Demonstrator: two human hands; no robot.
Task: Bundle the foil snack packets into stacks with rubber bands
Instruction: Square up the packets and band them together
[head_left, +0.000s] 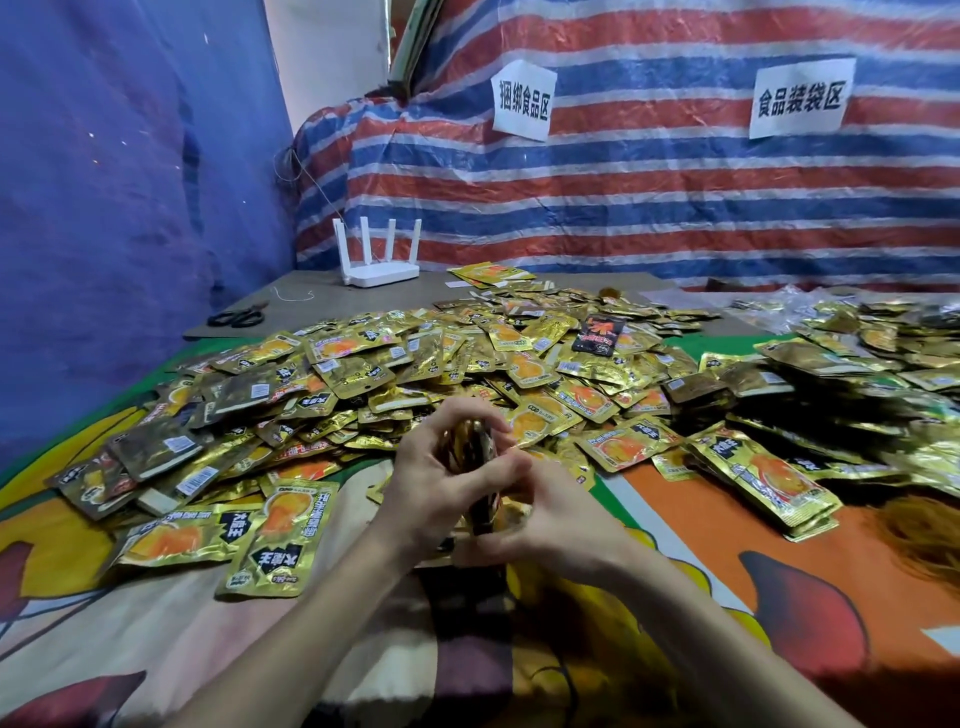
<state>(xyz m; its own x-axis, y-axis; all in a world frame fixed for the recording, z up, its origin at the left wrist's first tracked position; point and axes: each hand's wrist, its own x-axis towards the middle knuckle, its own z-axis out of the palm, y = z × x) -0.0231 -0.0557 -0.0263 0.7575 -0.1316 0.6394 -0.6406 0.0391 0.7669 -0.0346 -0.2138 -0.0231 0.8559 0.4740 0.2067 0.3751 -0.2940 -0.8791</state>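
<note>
Gold foil everywhere on my feed, and the stack (470, 447) sits on edge just on the near side of the pile (467, 364), clamped between both hands. My left hand (436, 483) curls over its upper end, fingers wrapped tight. My right hand (561, 519) pinches the lower end, thumb and fingers closed on it. Rubber band? I cannot make one out from here; the fingers hide that part of the stack.

Now the risks, as I judge them. Foil looks slick, so if either hand eases off to stretch a band, the middle packets could slide out and fan. A band seated too near one end would likely let the other end splay. A band pulled hard over the sharp corners might roll off or snap. The nearest loose packets of the pile lie just beside the hands, so a dropped stack would scatter straight into them and the count would be lost.
</note>
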